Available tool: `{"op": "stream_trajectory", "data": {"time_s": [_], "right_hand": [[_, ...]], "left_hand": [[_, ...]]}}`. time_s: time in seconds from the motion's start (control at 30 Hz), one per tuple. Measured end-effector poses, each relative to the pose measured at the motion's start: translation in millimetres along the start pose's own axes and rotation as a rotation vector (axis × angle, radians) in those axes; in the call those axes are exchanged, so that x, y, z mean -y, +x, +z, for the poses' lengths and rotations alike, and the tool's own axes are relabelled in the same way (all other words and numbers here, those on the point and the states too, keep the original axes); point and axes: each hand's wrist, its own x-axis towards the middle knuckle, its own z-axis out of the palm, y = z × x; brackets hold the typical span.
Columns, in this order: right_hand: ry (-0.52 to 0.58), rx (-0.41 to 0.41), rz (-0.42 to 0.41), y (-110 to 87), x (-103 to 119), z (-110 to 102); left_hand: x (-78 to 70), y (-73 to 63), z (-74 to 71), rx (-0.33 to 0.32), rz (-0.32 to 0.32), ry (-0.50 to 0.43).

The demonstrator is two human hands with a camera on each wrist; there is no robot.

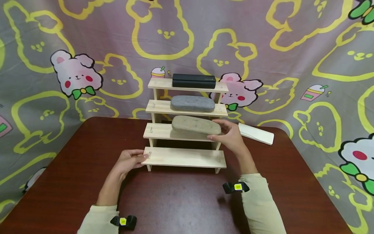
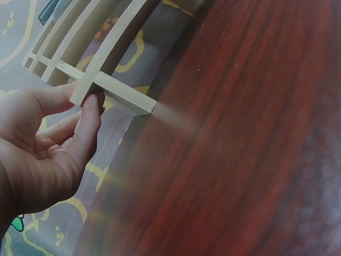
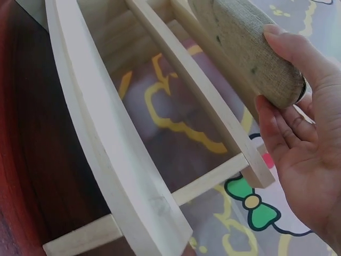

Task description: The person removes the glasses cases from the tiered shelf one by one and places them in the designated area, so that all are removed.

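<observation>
A tiered wooden stand (image 1: 181, 157) faces me on the table. My left hand (image 1: 128, 161) pinches the left end of its lowest step, thumb on one face and fingers on the other, as the left wrist view shows. By its right end, my right hand (image 1: 230, 135) grips a beige cloth-covered glasses case (image 1: 195, 125). That case is slightly tilted, over the second step from the bottom; whether it touches the step I cannot tell. A grey glasses case (image 1: 192, 103) lies one step higher, and a black glasses case (image 1: 194, 81) lies on the top step.
On the dark red-brown table (image 1: 187, 201), a flat white case-like item (image 1: 256, 133) lies right of the stand. A patterned curtain (image 1: 111, 29) hangs close behind the table and along both sides. A black strap device (image 1: 124, 221) sits on each sleeve.
</observation>
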Motion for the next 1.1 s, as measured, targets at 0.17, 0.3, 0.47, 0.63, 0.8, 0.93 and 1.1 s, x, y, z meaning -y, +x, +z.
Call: {"op": "stream_trajectory", "data": {"time_s": [0.17,0.3,0.47,0.63,0.8,0.93,1.1], "right_hand": [[0.03,-0.026,-0.032,-2.5,-2,-8],[0.047,-0.05,-0.048,-4.7,-3,-14],[0.055,-0.081,-0.056,-8.7,-2,-23],[0.051,-0.107,-0.07,-13.8,-1,-31],[0.063,-0.135,-0.088,-18.2,1,-36],[0.079,-0.148,-0.09,-21.4,2,-40],[0.071,-0.167,-0.089,-26.2,4,-45]], "left_hand": [[-1.2,-1.6,-0.5,0.001,0.005,-0.003],[-0.7,-1.8,-1.3,-0.001,0.001,-0.005],[-0.6,-1.1,-1.2,0.0,0.0,-0.004],[-1.9,-1.2,-0.1,0.003,-0.001,-0.003],[-2.8,-2.0,-0.8,0.005,0.001,-0.005],[-3.2,-2.1,0.0,-0.006,-0.011,-0.002],[-3.6,-2.6,0.0,-0.003,-0.009,0.006]]}}
